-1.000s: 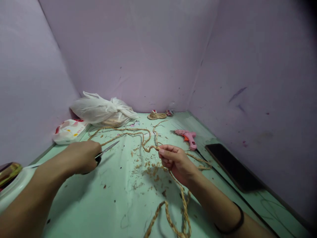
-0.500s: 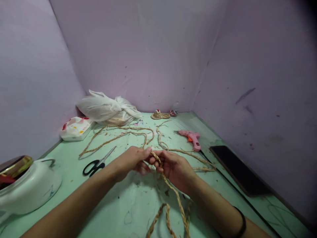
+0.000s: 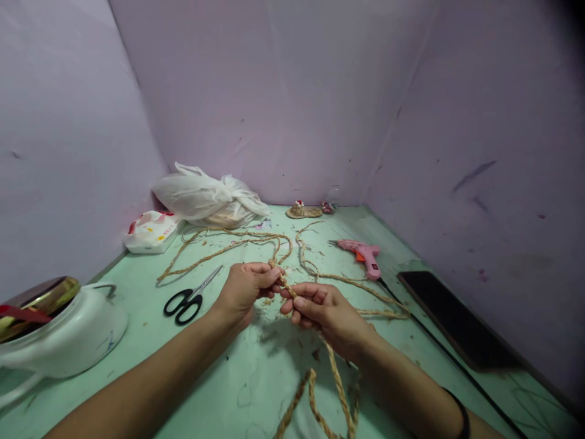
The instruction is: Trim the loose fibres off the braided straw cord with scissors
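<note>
I have the pale green bench under me, scattered with fibre crumbs. At its left edge stands the white enamel pot with a gold lid. At the back lies the knotted white plastic bag, and along the right edge the flat black slab.

The braided tan jute rope comes up from the near edge, rises between my hands and then loops away across the bench toward the bag. My left hand has its grip pressed together on the raised stretch, thumb and fingers pinching it. My right hand has its grip curled tight round the same rope just beside, and the two hands almost touch.

To work this stretch well, I judge both pinches should sit close together so the plait cannot loosen between them. The slack is best left lying free rather than dragged.

The black-handled scissors lie near my left wrist, within reach. The pink glue gun lies well apart to the right, and I would keep my forearm off its black cord.
</note>
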Demonstrator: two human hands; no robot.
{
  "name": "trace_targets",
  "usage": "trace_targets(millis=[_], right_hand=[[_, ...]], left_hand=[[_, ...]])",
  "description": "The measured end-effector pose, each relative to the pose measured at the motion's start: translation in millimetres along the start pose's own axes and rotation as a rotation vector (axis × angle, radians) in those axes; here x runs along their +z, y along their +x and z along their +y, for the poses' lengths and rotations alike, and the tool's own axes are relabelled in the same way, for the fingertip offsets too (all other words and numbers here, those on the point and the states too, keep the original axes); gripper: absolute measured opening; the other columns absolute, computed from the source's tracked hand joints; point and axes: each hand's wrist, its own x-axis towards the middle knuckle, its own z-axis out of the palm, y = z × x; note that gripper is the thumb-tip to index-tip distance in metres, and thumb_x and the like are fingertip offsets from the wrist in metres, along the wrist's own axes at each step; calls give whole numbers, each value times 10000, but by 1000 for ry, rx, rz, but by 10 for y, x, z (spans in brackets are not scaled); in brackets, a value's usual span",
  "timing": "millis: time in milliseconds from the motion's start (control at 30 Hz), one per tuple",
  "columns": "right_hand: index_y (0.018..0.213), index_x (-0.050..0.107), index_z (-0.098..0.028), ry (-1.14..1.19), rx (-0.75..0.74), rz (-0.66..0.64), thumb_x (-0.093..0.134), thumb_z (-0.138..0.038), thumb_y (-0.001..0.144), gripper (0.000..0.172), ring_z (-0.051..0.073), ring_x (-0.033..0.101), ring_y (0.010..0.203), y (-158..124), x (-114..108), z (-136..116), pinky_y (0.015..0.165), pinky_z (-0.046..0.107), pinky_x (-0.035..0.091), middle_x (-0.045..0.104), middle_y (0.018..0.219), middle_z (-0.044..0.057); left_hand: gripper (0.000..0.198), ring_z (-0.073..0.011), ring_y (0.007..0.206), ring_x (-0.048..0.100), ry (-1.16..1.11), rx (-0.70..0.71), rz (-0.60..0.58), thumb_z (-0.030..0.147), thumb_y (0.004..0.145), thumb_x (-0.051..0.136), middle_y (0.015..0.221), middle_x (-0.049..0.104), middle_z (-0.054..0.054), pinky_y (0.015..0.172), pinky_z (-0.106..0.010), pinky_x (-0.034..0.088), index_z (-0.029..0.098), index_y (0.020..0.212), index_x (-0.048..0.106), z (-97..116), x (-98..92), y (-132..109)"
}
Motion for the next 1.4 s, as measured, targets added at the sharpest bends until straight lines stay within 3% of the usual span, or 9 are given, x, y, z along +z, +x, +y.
trace_targets(millis=[133,433,600,900,1033,1133,1200,1400], right_hand=[[751,652,-117,-22,-20,14,719,-286,597,238,56,511,453,-15,14,-15,419,174,289,640,604,25],[792,651,-114,-67,46,15,744,-274,562,295,89,582,502,3,30,27,466,193,404,680,678,46],[810,664,-116,-76,37,-30,728,-288,586,289,109,607,540,-2,2,51,472,204,441,685,729,61],[831,651,-112,-72,55,-166,678,-281,664,239,83,591,497,-17,-19,72,427,167,428,666,699,47],[828,634,-115,-55,49,-129,670,-303,670,248,67,559,442,-5,-5,83,399,164,418,653,680,35],[794,622,-113,-55,23,-100,669,-320,663,250,50,518,390,11,2,86,370,164,403,647,678,29],[789,617,-113,-70,23,-96,671,-334,654,264,38,485,356,22,-5,87,347,162,385,642,668,22],[862,632,-120,-149,140,-143,683,-330,637,312,48,509,383,46,-63,80,391,165,396,641,630,15]], left_hand=[[175,-68,439,455,-12,25,5,259,536,702,478,572,-11,465,-204,322,101,548,629,-13,21,4],[180,-60,453,475,-52,37,-4,246,561,697,534,576,-14,453,-186,337,92,623,629,-1,-153,112],[142,-58,430,467,-42,19,22,219,561,680,506,568,-12,437,-186,332,94,571,615,-12,-144,126],[73,-41,392,448,-118,-158,51,135,607,609,467,527,6,389,-153,305,77,569,587,-116,-99,139],[85,-59,435,495,-161,-216,9,171,651,594,522,557,-12,433,-166,364,88,637,597,-139,-131,138],[239,-102,455,530,-183,-293,-137,322,687,589,554,574,-42,461,-220,407,85,657,605,-143,-100,87],[277,-104,424,510,-162,-267,-184,363,656,621,516,543,-20,452,-234,401,88,629,598,-148,-55,43],[244,-64,429,465,-95,-73,-11,301,565,703,505,550,-7,440,-190,350,84,570,589,-113,-42,31]])
